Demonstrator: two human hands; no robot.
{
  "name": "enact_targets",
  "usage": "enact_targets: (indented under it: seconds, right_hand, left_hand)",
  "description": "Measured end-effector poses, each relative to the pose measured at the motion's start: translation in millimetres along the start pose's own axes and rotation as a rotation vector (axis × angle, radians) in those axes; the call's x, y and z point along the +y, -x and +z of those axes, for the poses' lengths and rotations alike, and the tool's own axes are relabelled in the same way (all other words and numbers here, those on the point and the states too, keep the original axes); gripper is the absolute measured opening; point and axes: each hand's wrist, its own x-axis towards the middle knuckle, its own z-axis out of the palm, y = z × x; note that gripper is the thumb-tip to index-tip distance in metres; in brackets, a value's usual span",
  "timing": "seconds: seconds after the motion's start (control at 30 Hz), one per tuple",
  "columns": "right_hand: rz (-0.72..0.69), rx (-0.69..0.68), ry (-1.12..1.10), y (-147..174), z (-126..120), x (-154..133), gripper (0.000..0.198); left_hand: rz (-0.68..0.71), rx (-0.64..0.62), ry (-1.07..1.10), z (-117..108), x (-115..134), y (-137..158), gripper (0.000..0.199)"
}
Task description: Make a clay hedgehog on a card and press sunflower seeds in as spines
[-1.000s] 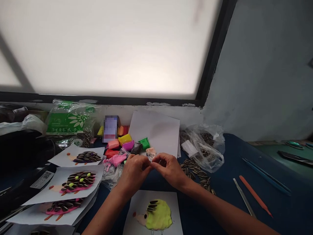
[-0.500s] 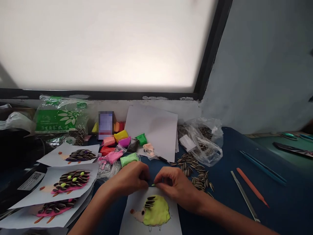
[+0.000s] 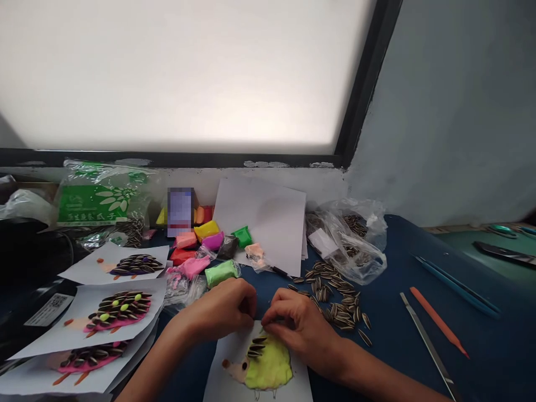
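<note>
A hedgehog picture on white paper [image 3: 220, 385] lies before me, its body made of yellow-green clay [image 3: 272, 365] with a few dark sunflower seeds [image 3: 255, 347] stuck in near the head. My right hand [image 3: 299, 326] is closed in a pinch at the clay's top edge, on what looks like a sunflower seed, mostly hidden by the fingertips. Beside it, my left hand [image 3: 224, 307] rests at the paper's upper edge with its fingers curled closed. Whatever it may hold is hidden. Loose sunflower seeds [image 3: 345, 312] lie spread on the blue table beyond my right hand.
Several hedgehog pictures [image 3: 121, 310] overlap at left. Behind my hands are coloured clay packs [image 3: 221, 273], white sheets [image 3: 263, 218] and a clear bag of seeds [image 3: 355, 245]. Blue tweezers [image 3: 456, 285], an orange tool [image 3: 439, 321] and a metal tool [image 3: 427, 343] lie at right.
My right fingertips have moved slightly down and left onto the clay's top edge. The small pale green bit at them no longer shows. My left hand has barely moved; the view shifted slightly.
</note>
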Motion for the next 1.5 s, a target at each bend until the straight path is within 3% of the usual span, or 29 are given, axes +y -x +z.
enact_targets:
  seconds: [0.27, 0.6, 0.93, 1.23, 1.5]
  right_hand:
    - [-0.011, 0.006, 0.033, -1.3, 6.0, 3.5, 0.016]
    - [-0.052, -0.037, 0.088, 0.8, 3.8, 3.7, 0.017]
    - [-0.081, 0.024, 0.096, -0.3, 6.2, 2.0, 0.016]
    - [-0.088, -0.021, 0.123, -0.3, 5.5, 4.2, 0.016]
    - [-0.127, -0.139, 0.208, 0.9, -2.7, -3.0, 0.021]
  left_hand:
    - [-0.079, -0.113, 0.173, 1.6, -1.9, 0.4, 0.014]
    - [-0.067, -0.13, 0.229, 2.6, -6.4, -1.8, 0.015]
    - [-0.059, -0.143, 0.239, 1.8, -7.9, -2.3, 0.015]
    - [-0.081, -0.154, 0.252, 1.8, -6.8, -1.7, 0.016]
    - [-0.083, -0.157, 0.231, 2.7, -8.9, -2.4, 0.016]
